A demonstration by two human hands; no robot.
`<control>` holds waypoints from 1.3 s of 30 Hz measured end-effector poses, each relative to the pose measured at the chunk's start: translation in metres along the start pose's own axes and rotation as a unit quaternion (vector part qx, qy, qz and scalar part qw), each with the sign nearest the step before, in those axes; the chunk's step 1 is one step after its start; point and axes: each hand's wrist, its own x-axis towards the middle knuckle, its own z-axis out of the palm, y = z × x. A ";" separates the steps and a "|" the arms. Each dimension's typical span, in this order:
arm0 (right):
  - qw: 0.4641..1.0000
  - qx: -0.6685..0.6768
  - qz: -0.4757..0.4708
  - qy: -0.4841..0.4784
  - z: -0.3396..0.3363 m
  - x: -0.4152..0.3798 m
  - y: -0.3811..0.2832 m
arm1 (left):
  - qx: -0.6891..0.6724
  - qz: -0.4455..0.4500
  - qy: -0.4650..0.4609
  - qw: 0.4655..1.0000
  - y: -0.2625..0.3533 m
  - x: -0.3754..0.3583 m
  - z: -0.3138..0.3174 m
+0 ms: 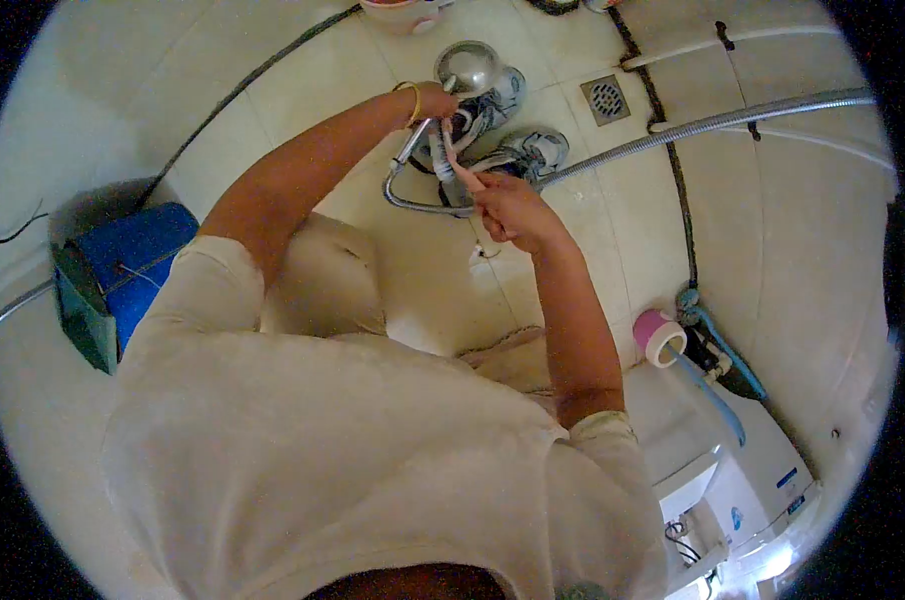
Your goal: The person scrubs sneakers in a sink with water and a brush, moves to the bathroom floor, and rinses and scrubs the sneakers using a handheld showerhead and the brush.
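My left hand (435, 103), with a yellow bangle at the wrist, is closed around the handle of a silver shower head (469, 66). Its metal hose (713, 122) loops below the hand and runs off to the right. In my right hand (518, 212) is a scrub brush (441, 152) with a pale pink handle and white bristles. The bristles are close below my left hand. Just beyond both hands lie two grey-and-white patterned shoes (533, 150), partly hidden by the hands and hose. What the bristles touch I cannot make out.
A square floor drain (605, 100) sits right of the shoes. A pink and white container (659, 336) with a blue tube stands by a white appliance (753, 480) at the lower right. A blue and green object (133, 270) is at the left, a pinkish basin (403, 14) at the top.
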 end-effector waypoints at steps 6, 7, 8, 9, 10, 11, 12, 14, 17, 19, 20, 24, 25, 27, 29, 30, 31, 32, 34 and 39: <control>0.999 0.022 0.018 0.031 -0.006 0.047 0.036 | -0.063 -0.114 -0.099 0.987 -0.024 -0.006 -0.019; 0.997 0.038 0.027 0.057 0.001 0.049 0.026 | -0.076 -0.113 -0.124 0.983 -0.028 -0.006 -0.018; 0.994 0.052 0.036 0.084 0.006 0.053 0.019 | -0.089 -0.110 -0.150 0.978 -0.033 -0.008 -0.015; 0.990 -0.023 -0.040 0.130 0.006 0.087 0.041 | -0.103 -0.109 -0.176 0.973 -0.037 -0.009 -0.013; 0.972 -0.100 -0.117 0.176 0.004 0.139 0.084 | -0.100 -0.113 -0.194 0.969 -0.040 -0.010 -0.013; 0.949 -0.158 -0.164 0.219 0.009 0.151 0.089 | -0.093 -0.133 -0.173 0.971 -0.041 -0.007 -0.011; 0.917 -0.216 -0.204 0.267 0.014 0.163 0.093 | -0.087 -0.152 -0.153 0.973 -0.042 -0.003 -0.010; 0.856 -0.295 -0.224 0.361 0.029 0.142 0.052 | -0.100 -0.160 -0.113 0.975 -0.041 0.001 -0.010; 0.923 -0.205 -0.049 0.322 0.041 0.139 0.038 | -0.072 -0.050 -0.077 0.993 -0.038 0.003 -0.018; 0.944 -0.221 -0.110 0.220 0.054 0.139 0.043 | -0.031 -0.040 -0.075 0.996 -0.051 0.012 -0.017; 0.960 -0.166 -0.112 0.198 0.059 0.134 0.050 | -0.057 -0.113 -0.067 0.990 -0.056 0.019 -0.013; 0.960 0.063 -0.129 0.241 0.073 0.081 0.015 | -0.035 -0.113 -0.098 0.988 -0.040 -0.006 0.004; 0.934 -0.004 -0.198 0.298 0.052 0.113 0.022 | -0.026 -0.116 -0.105 0.987 -0.037 -0.009 0.006; 0.902 -0.027 -0.248 0.353 0.041 0.132 0.016 | -0.007 -0.123 -0.116 0.986 -0.033 -0.013 0.006; 0.909 0.059 -0.206 0.356 0.043 0.128 0.007 | -0.067 -0.164 -0.125 0.976 -0.040 -0.013 0.012; 0.902 -0.015 -0.239 0.358 0.049 0.134 0.031 | -0.084 -0.160 -0.145 0.973 -0.049 -0.006 0.013; 0.888 -0.089 -0.273 0.359 0.059 0.147 0.070 | -0.100 -0.153 -0.163 0.969 -0.053 0.000 0.009; 0.891 -0.112 -0.281 0.339 0.059 0.145 0.078 | -0.103 -0.162 -0.163 0.968 -0.054 0.000 0.005; 0.913 -0.106 -0.276 0.280 0.047 0.126 0.060 | -0.115 -0.182 -0.167 0.962 -0.057 -0.002 0.002; 0.905 -0.146 -0.229 0.328 0.019 0.146 0.047 | -0.052 -0.184 -0.143 0.971 -0.046 -0.020 0.002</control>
